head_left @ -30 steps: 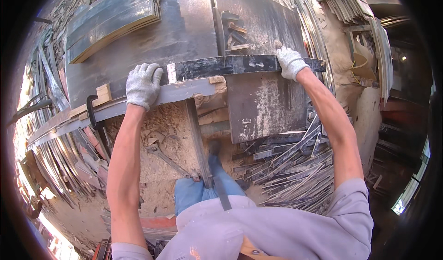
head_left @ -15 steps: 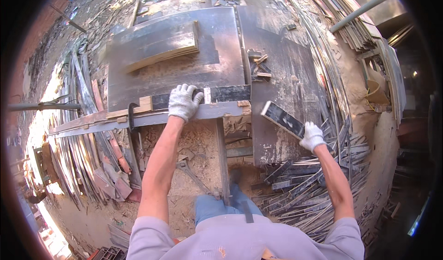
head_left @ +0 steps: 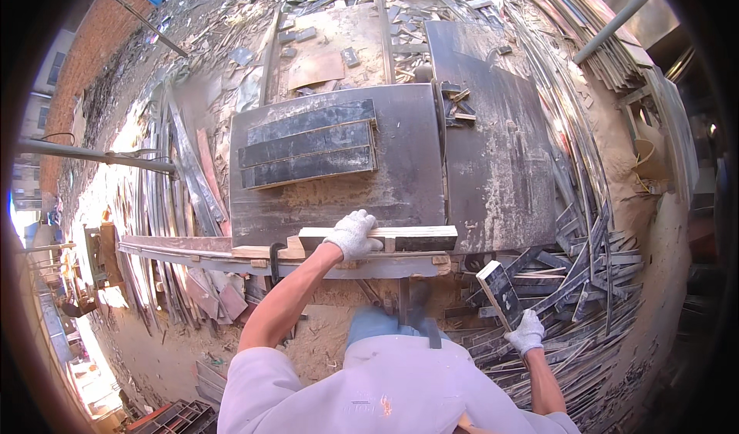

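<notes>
My left hand (head_left: 352,235), in a pale knitted glove, is closed over a narrow black-faced board (head_left: 427,242) at the near edge of the work table. Its pale cut edge faces up, and it lies along a grey guide rail (head_left: 369,267). A dark clamp (head_left: 275,262) sits on the rail left of that hand. Low on the right, my gloved right hand (head_left: 527,332) grips one end of a short dark board (head_left: 502,294). That board is held in the air, tilted, its far end pointing up and left.
Several black-faced boards (head_left: 308,153) are stacked on the dark table panel (head_left: 408,141). A second panel (head_left: 500,165) adjoins it, with a small clutter of scraps (head_left: 458,105). Long offcut strips (head_left: 570,311) heap up at right. Metal poles (head_left: 616,30) rise at the sides.
My right hand has drawn its board toward me, away from the right panel. The board under my left hand now shows its pale edge upward. The whole view has shifted.
</notes>
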Motion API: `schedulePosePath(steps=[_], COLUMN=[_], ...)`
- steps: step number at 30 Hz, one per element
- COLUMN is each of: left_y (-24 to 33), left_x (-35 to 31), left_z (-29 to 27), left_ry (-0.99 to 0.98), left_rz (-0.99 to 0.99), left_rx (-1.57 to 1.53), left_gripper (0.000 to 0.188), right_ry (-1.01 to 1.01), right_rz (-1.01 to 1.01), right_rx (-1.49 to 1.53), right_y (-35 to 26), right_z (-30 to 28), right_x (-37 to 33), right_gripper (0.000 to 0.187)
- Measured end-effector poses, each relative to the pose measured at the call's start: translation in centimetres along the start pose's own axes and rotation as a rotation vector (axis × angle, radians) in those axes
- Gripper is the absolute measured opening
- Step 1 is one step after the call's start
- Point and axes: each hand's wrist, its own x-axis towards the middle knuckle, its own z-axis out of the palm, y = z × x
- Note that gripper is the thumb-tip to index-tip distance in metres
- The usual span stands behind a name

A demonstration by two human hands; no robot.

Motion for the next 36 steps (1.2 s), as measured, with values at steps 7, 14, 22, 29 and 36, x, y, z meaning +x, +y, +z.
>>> schedulePosePath(steps=[7,14,22,29,36], left_y=[-3.5,-17.8,-14.3,16.8,22.6], left_x=[-3.5,1.0,-1.4,-4.9,-5.8], left_z=[-13.9,-16.0,-9.4,5.6,7.2], left_ry=[0.186,0.006,0.564,0.009,0.004], left_rz=[-0.119,-0.187,-0.073,0.082,0.051], left_rx=[-0.121,-0.206,0.328,-1.429,-2.03], left_gripper=[0.037,0.044,0.056,0.09,0.04], right_ry=[0.055,0.031,-0.44,-0.741,-0.602], right_rz=[0.012,-0.059,-0.427,-0.403,-0.479], right_rx=[0.076,0.075,0.741,1.112,0.921], right_y=[-1.6,-5.0,-9.5,-13.2,-15.6], right_z=[0.1,-4.2,-14.5,-18.0,-18.3], right_x=[-3.3,-4.8,-3.6,-2.4,-2.6], right_gripper=[0.079,0.071,0.084,0.059,0.075])
